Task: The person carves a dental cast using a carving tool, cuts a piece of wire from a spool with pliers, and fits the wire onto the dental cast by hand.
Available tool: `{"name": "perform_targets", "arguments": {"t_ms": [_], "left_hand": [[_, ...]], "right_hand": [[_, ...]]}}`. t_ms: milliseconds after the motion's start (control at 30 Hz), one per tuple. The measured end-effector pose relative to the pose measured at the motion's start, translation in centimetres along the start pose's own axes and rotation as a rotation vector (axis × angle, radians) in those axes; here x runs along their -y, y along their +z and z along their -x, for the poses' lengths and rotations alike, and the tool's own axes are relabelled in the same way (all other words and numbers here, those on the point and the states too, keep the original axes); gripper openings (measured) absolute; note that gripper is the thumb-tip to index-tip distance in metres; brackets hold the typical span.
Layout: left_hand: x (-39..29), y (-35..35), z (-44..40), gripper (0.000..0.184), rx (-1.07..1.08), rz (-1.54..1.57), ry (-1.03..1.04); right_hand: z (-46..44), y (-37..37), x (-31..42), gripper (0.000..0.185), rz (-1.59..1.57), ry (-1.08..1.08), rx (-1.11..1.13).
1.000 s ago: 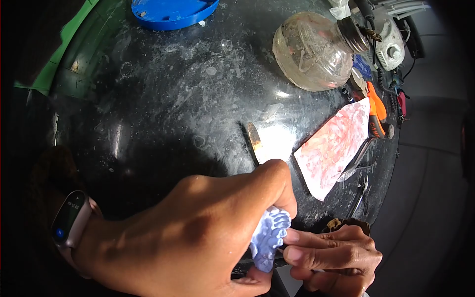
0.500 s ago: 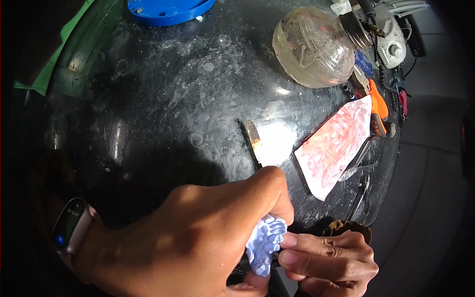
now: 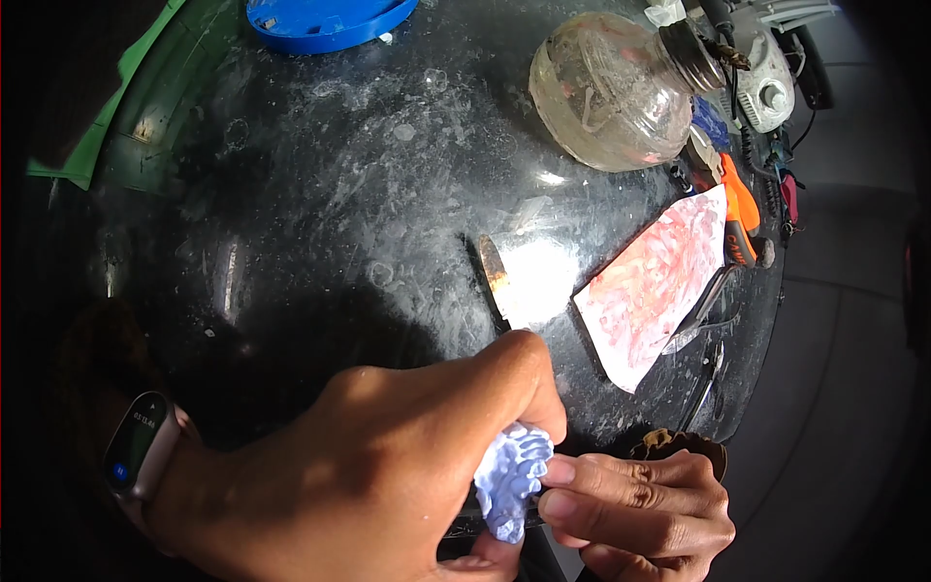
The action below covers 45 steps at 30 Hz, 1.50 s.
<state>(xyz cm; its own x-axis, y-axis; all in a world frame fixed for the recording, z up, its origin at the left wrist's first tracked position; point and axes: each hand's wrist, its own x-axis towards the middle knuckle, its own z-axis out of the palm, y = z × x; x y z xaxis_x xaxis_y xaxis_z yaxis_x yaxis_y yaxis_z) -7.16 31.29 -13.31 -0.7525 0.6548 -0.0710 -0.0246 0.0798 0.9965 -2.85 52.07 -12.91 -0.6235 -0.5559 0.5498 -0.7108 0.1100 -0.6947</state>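
My left hand (image 3: 378, 466), with a smartwatch (image 3: 142, 441) on its wrist, grips a pale blue dental cast (image 3: 511, 485) between thumb and fingers. The cast's row of teeth faces right. From the right, my right hand (image 3: 645, 514) reaches in with its fingers pressed together. Its fingertips touch or nearly touch the toothed edge of the cast; whatever may be pinched between them is hidden. Beyond the hands, a blade-like tool (image 3: 494, 274) with a rusty stain lies on the black table (image 3: 320, 194), partly lost in bright glare.
A pink-smeared white sheet (image 3: 655, 291) lies right of the hands, beside orange-handled pliers (image 3: 740, 209). Behind stands a clear round jar (image 3: 611, 97) with a metal lid. A blue lid-like disc (image 3: 330, 24) is at the back, a white device (image 3: 768, 92) at the right edge.
Both hands and the cast have shifted slightly left in the view. The cast appears turned a little; the grip on it is the same.
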Motion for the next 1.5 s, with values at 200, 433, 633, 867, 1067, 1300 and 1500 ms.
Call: {"name": "perform_targets", "arguments": {"t_ms": [200, 433, 633, 867, 1067, 1300, 1500], "left_hand": [[0.1, 0.2, 0.1, 0.048, -0.012, -0.048, 0.105], [-0.1, -1.1, -1.0, 0.050, 0.196, -0.021, -0.066], [-0.1, -1.0, -1.0, 0.055, 0.075, -0.001, 0.034], [-0.3, -1.2, -1.4, 0.061, 0.104, -0.072, 0.203], [0.5, -0.8, -1.7, 0.066, 0.090, 0.062, 0.335], [1.2, -1.9, -1.8, 0.065, 0.451, 0.343, 0.300], [0.7, -0.7, -0.9, 0.070, 0.298, 0.340, 0.199]], "right_hand": [[0.3, -0.7, -0.1, 0.020, -0.015, 0.026, 0.082], [-1.2, -0.8, 0.5, 0.023, -0.059, 0.130, 0.081], [1.2, -1.1, 0.7, 0.045, -0.187, 0.311, -0.370], [-0.2, -0.1, 0.9, 0.035, -0.271, 0.605, -0.770], [0.2, -0.6, 1.2, 0.038, -0.281, 0.665, -0.701], [0.0, -0.3, 1.5, 0.037, -0.298, 0.654, -0.710], [0.5, -0.4, 2.4, 0.034, -0.350, 0.579, -0.629]]}}
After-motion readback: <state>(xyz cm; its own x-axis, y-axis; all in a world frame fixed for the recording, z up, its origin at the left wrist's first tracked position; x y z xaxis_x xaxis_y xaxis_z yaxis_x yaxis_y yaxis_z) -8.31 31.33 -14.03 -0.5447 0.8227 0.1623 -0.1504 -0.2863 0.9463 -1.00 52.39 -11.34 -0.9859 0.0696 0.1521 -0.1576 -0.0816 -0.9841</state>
